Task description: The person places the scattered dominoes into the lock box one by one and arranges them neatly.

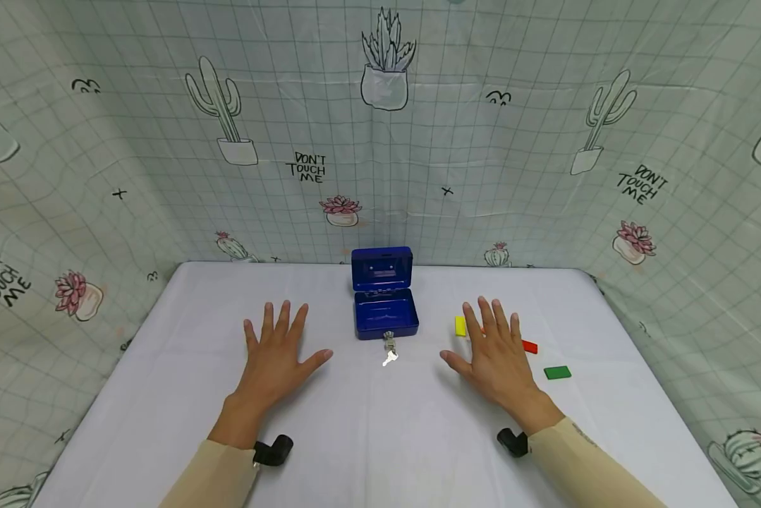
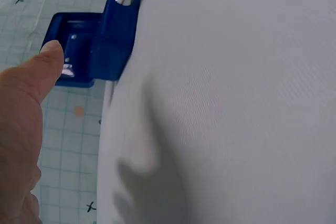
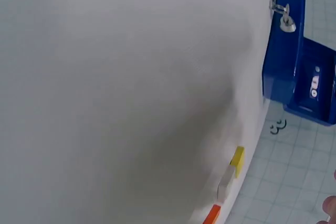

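The left hand point(image 1: 272, 370) and right hand point(image 1: 497, 360) are holding nothing, splayed, while the blue box point(image 1: 380, 333) is sitting ahead at twelve o'clock, keys point(image 1: 390, 358) toward six, lid point(image 1: 382, 269) tipped back, seemingly keeping its inside reachable.

Shows on the cloth point(image 1: 443, 144), in black capitals, "DON'T TOUCH ME" point(image 1: 307, 168) thrice, at far left, left of centre and right, and small X marks point(image 1: 447, 190), visible also in the left wrist view.
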`<state>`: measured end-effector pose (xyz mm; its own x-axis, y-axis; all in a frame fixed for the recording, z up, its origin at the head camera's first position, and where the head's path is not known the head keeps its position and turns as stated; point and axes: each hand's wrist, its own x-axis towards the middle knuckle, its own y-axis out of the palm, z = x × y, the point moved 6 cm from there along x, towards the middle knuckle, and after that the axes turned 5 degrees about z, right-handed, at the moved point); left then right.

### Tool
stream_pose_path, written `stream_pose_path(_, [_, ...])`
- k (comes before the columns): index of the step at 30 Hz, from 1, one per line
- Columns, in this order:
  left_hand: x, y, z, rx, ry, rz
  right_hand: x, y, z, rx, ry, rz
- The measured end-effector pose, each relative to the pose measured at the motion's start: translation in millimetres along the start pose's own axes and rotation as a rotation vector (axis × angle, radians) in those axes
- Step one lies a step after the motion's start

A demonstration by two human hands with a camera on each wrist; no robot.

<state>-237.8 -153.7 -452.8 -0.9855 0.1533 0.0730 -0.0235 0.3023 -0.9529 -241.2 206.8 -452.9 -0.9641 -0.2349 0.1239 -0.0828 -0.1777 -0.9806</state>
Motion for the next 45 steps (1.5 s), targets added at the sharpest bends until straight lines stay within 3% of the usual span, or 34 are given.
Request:
stream_pose_path(13, [52.4,27.1,-32.0,-0.006,0.036,0.095,61.3,26,34,0.043,-0.089,0.132])
stream_pose_path(20, [69.6,42.5,-51.2,-0.047,0.055,0.143,84.5,35,49,0.061,-0.148,0.188])
stream_pose_path(29, [74.9,52.8,-60.0,-0.076,0.086,0.168,94.9,49,53,0.063,-0.145,0.282])
stream_pose_path(37, [74.5,50.7,-62.0,-0.138,0.099,0.185,92.1,49,56,0.077,-0.137,0.314])
stream_pose_path(45, [62.2,53.9,-55.9,-0.309,0.094,0.212,73.8,47,58,0.066,-0.153,0.285])
